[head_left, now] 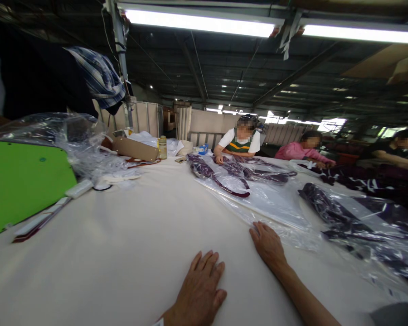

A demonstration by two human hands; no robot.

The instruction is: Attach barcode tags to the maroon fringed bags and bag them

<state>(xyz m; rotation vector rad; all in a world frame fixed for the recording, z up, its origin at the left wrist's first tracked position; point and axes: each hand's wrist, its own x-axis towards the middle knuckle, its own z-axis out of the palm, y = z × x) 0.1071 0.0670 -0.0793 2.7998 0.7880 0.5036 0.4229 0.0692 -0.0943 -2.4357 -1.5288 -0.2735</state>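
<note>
My left hand [202, 285] lies flat on the white tabletop [132, 253], fingers stretched forward and holding nothing. Further forward and to the right is my right hand [268, 244], also flat, its fingertips at the near edge of a clear plastic bag [285, 233]. Whether those fingers press on the plastic or just beside it, I cannot tell. Beyond them, a dark maroon garment in clear plastic [221, 170] rests on a stack of clear bags [265, 199]. Another bagged dark garment [367, 213] lies to the right of my right hand.
A green board [23, 185] stands at the left beside crumpled plastic [85, 136]. Behind are a tan handbag [136, 149], a bottle [162, 147] and a small blue box [203, 149]. A person [241, 140] leans on the far edge; two others work at the right.
</note>
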